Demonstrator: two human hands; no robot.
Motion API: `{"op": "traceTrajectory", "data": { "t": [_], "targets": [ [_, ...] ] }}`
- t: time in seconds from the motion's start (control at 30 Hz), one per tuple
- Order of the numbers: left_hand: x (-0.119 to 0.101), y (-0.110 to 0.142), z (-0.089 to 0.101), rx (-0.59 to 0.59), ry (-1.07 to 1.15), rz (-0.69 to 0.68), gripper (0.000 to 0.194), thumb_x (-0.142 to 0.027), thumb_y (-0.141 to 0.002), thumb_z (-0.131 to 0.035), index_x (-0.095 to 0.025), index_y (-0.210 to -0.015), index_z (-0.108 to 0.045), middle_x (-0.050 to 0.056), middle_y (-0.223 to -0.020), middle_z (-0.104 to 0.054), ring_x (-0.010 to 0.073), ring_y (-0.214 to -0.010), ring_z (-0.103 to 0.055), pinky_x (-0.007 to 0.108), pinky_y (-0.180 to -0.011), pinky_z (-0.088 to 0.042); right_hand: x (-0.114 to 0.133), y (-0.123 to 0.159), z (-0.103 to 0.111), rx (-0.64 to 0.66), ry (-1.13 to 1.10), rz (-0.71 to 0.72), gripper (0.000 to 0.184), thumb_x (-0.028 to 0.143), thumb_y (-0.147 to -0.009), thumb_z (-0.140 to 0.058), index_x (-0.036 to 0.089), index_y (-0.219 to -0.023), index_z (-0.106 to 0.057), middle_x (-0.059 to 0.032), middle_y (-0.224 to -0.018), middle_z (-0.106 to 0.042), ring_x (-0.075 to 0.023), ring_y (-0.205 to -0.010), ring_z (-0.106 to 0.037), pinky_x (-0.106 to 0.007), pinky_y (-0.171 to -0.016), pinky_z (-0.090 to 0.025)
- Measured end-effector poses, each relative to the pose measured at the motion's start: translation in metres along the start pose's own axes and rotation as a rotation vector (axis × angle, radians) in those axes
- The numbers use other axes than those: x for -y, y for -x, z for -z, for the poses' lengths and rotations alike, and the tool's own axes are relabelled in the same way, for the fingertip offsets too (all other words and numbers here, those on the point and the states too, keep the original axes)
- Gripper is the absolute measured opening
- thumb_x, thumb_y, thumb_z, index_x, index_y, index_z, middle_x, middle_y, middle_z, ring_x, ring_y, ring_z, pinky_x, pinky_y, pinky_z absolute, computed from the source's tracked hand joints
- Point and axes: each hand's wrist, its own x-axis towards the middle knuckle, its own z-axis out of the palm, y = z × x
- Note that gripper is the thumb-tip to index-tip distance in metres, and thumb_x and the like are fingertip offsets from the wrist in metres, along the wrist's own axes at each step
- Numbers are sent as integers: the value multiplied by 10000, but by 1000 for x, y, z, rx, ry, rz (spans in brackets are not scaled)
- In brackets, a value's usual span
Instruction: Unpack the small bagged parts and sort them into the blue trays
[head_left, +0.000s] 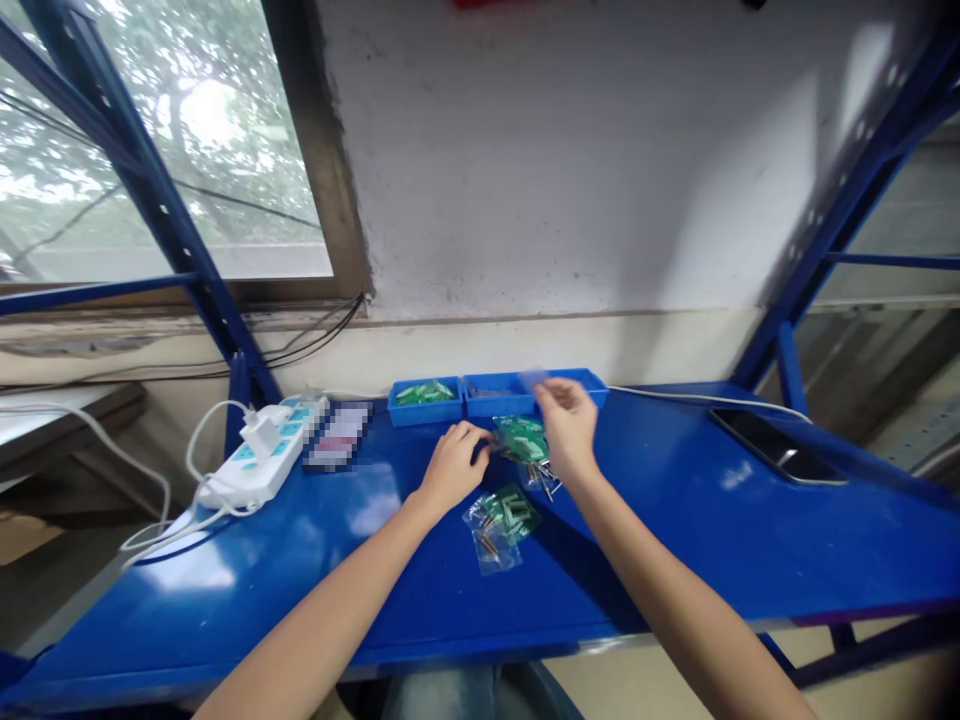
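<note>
My left hand [455,464] is over the table with its fingers curled, thumb and fingertips close together at the left edge of a green packet [523,438]. What is between those fingertips is too small to make out. My right hand [571,418] is raised in front of the long blue bin [491,406], pinching a pale, see-through plastic bag [533,379] that is smeared by motion. Metal screws [550,480] in clear plastic lie just below the green packet. Nearer me rest a bag of green wall plugs [515,510] and a clear bag of screws [495,550], partly overlapping.
A smaller blue bin [426,412] holding green packets adjoins the long one. On the left are a white power strip [259,462] with cables and a phone [339,437]. A dark phone [776,447] lies at the right. Blue posts frame the table [675,520].
</note>
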Motion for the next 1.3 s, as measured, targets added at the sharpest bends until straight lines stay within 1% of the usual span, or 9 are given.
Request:
{"op": "traceTrajectory", "data": {
  "t": [0.13,0.23,0.43,0.57,0.83,0.93,1.07,1.2,1.3],
  "targets": [
    [0,1,-8,106,-44,23,310,-313,-830,-560,-258,-1134,-581,72,-1193,-587,270,-1080,-514,434,-849,-427,42,-35,23,-458,173,584,132,315,-814,-547,199,-877,-537,-35,-860,-544,-160,-799,-524,-328,-735,-429],
    [0,1,-9,160,-74,59,251,-371,-836,-551,-304,-1068,-619,37,-1277,-559,282,-1199,-439,518,-959,-315,51,-53,16,-462,389,813,91,241,-854,-480,199,-913,-535,-58,-908,-554,-188,-902,-509,-365,-805,-408],
    [11,0,-4,130,-89,182,54,-240,-771,-593,-226,-818,-615,61,-1109,-644,280,-1147,-478,537,-989,-255,-10,-35,-20,412,850,425,239,270,-734,-634,183,-956,-632,-143,-1038,-599,-347,-1102,-400,-493,-845,-344],
    [21,-1,-5,75,-11,240,240,-152,-717,-613,-254,-929,-566,26,-960,-662,263,-957,-572,472,-848,-398,-42,0,-15,491,788,360,126,263,-797,-567,192,-853,-654,-123,-889,-644,-297,-1004,-463,-429,-815,-368],
    [22,-7,2,-76,236,238,293,-147,-786,-523,-195,-1074,-519,-17,-721,-604,147,-685,-607,257,-693,-460,-43,26,-18,625,531,133,291,328,-800,-550,178,-1045,-593,1,-631,-601,-165,-604,-548,-285,-617,-401],
    [17,-6,6,-88,295,203,267,-180,-804,-522,-199,-1070,-525,-24,-713,-621,147,-721,-624,248,-724,-454,-43,28,-22,594,406,4,396,439,-838,-473,163,-1115,-535,24,-571,-575,-147,-531,-549,-250,-523,-393],
    [10,-5,10,-88,325,157,290,-184,-788,-571,-229,-1073,-541,-20,-759,-673,177,-826,-629,316,-861,-410,-39,25,-22,548,255,-95,401,515,-856,-380,164,-877,-572,9,-551,-576,-127,-494,-547,-231,-486,-407],
    [7,-6,12,-119,350,170,134,-205,-725,-650,-233,-854,-630,22,-904,-667,237,-990,-548,394,-941,-342,-36,21,-21,490,185,-88,288,454,-775,-507,178,-697,-535,-9,-566,-591,-129,-504,-545,-233,-484,-411],
    [11,-7,10,-170,422,253,192,-228,-717,-647,-224,-908,-626,44,-980,-622,225,-980,-529,368,-900,-377,-36,20,-20,454,170,-26,216,362,-735,-542,172,-835,-570,-11,-619,-612,-145,-553,-570,-250,-530,-445]
  ]
}}
